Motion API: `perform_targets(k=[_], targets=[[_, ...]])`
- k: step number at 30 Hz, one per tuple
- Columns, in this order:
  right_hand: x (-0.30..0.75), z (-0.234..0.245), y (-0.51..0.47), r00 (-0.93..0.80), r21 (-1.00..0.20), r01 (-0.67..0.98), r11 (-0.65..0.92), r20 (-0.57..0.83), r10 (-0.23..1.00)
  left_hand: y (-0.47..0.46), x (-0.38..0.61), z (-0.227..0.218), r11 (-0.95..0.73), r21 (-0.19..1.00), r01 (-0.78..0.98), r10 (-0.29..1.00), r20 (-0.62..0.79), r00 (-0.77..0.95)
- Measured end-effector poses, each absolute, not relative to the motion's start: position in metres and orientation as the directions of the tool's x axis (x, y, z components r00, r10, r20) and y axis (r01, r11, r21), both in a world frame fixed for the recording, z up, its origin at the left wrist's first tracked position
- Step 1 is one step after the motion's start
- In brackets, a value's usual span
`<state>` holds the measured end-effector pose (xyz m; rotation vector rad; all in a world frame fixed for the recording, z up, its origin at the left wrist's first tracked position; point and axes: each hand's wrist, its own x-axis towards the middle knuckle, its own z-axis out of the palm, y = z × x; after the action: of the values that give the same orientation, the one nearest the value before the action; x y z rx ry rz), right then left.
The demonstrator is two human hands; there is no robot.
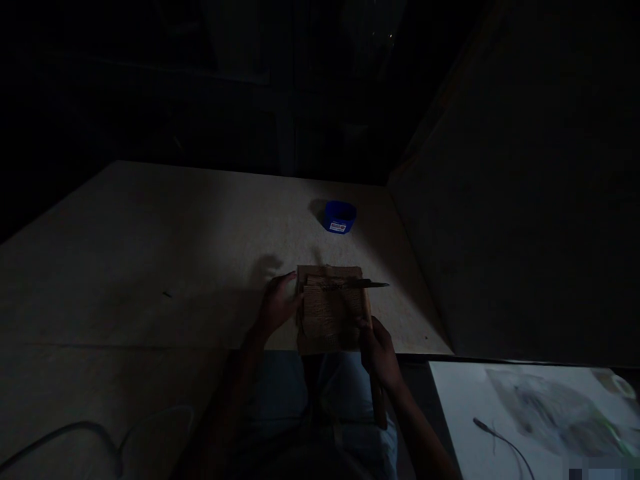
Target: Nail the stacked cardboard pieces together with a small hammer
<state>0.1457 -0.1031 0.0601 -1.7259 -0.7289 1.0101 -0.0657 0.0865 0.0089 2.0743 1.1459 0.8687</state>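
Observation:
A stack of brown, rough-surfaced corrugated sheets (327,317), apparently cardboard, lies at the table's front edge before me. My left hand (279,303) is at the stack's left side, fingers stretched and apart, with the thumb reaching its edge. My right hand (379,348) is wrapped round the wooden handle of a hammer (369,308). Its dark, tapering head lies across the upper right of the stack as seen from above; whether it touches the sheets I cannot tell. The handle's lower end hangs past the table edge, over my legs.
A blue plastic tub (340,219) with a white label stands beyond the stack. On the pale table (210,233) lies a small dark nail-like piece (167,294). A dark panel (525,200) rises at the right. Cables and a clear plastic bag (555,413) lie lower down. Light is very dim.

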Motion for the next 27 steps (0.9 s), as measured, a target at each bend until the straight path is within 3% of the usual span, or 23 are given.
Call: perform_targets(k=[3, 6, 10, 13, 23, 25, 27], targets=[[0.139, 0.062, -0.111, 0.510, -0.937, -0.078, -0.341, -0.332, 0.794, 0.098, -0.139, 0.005, -0.276, 0.689, 0.670, 0.960, 0.234, 0.155], [0.132, 0.061, -0.120, 0.539, -0.925, -0.169, -0.340, -0.375, 0.754, 0.110, -0.218, 0.006, 0.046, 0.550, 0.834, 0.966, 0.188, -0.177], [0.123, 0.059, -0.127, 0.565, -0.898, -0.225, -0.377, -0.436, 0.701, 0.117, -0.293, 0.015, 0.355, 0.345, 0.869, 0.904, 0.112, -0.414], [0.113, 0.058, -0.129, 0.567, -0.890, -0.237, -0.389, -0.452, 0.688, 0.121, -0.311, 0.018, 0.409, 0.291, 0.865, 0.894, 0.062, -0.443], [0.097, 0.065, -0.139, 0.505, -0.921, -0.138, -0.365, -0.382, 0.774, 0.156, -0.292, 0.027, 0.351, 0.215, 0.911, 0.936, -0.066, -0.345], [0.096, 0.066, -0.140, 0.507, -0.920, -0.134, -0.367, -0.382, 0.773, 0.159, -0.295, 0.028, 0.288, 0.225, 0.931, 0.958, -0.072, -0.279], [0.094, 0.067, -0.141, 0.531, -0.919, -0.149, -0.365, -0.385, 0.754, 0.161, -0.296, 0.027, 0.238, 0.307, 0.922, 0.971, -0.064, -0.229]])
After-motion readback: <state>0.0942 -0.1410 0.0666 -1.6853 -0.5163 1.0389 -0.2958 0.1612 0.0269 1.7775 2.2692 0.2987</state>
